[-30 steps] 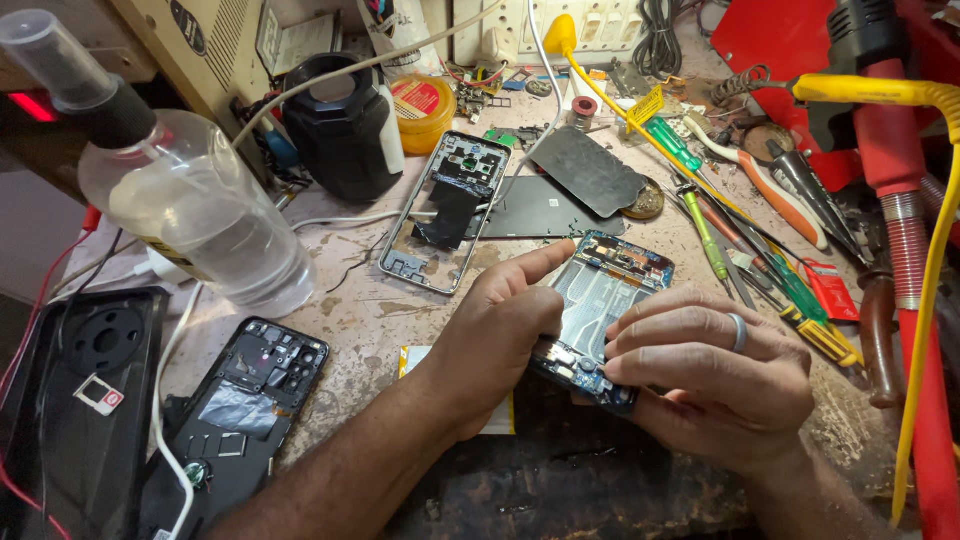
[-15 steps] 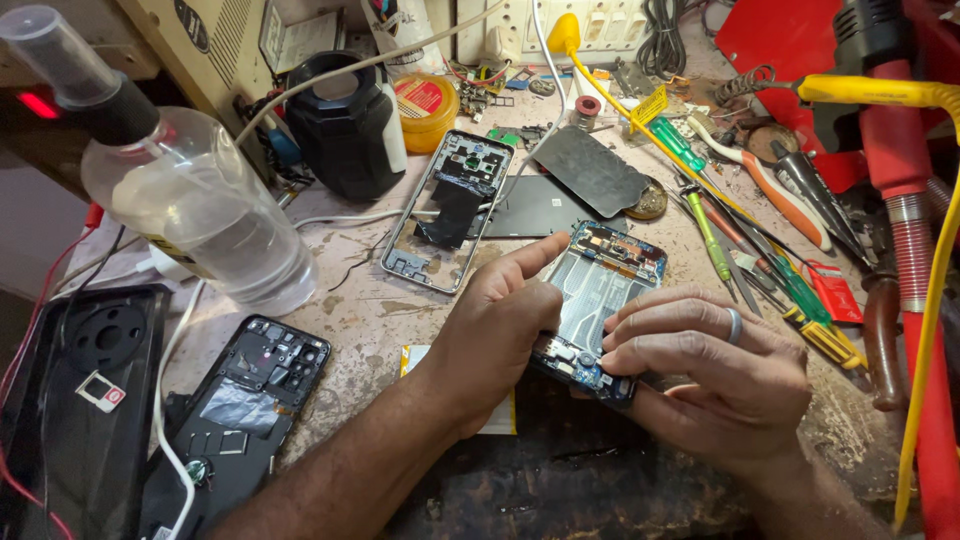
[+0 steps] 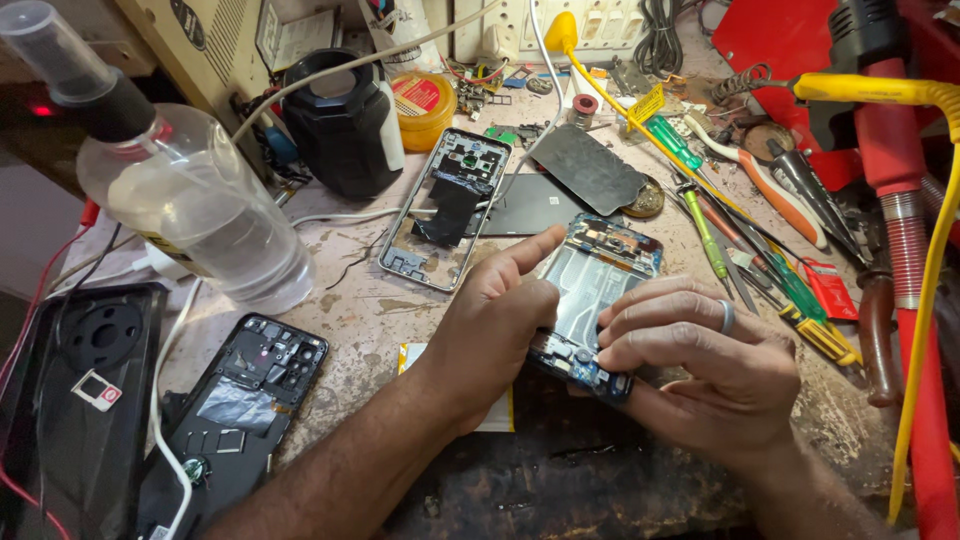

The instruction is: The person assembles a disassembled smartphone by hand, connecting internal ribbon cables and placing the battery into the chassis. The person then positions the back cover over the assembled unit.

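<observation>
- Landmark: opened phone [image 3: 598, 290], back cover off, lying on the worn workbench [image 3: 360, 320] just right of centre, lower end toward the person.
- Far left of it: black phone back cover [image 3: 75, 400] with a round camera opening, at the bench's edge.
- Left and above: clear plastic bottle [image 3: 190, 205] lying tilted, dark cap up-left.
- Left and below: second stripped phone body [image 3: 235, 400], dark, flat on the bench.
- Up-left, well apart: silver phone frame [image 3: 445, 210]; black jar [image 3: 340, 120] behind that.
- Left hand [image 3: 495, 330]: fingers curled shut against the opened phone's left edge, index finger stretched across its upper part.
- Right hand [image 3: 700, 375]: ring on one finger; fingertips pinched together on the phone's lower end, at the small board there. Whether a tool is held, cannot tell.
- Right of the phone: screwdrivers [image 3: 740, 240] and pliers, near.
- Far right: yellow cable [image 3: 930, 260].
</observation>
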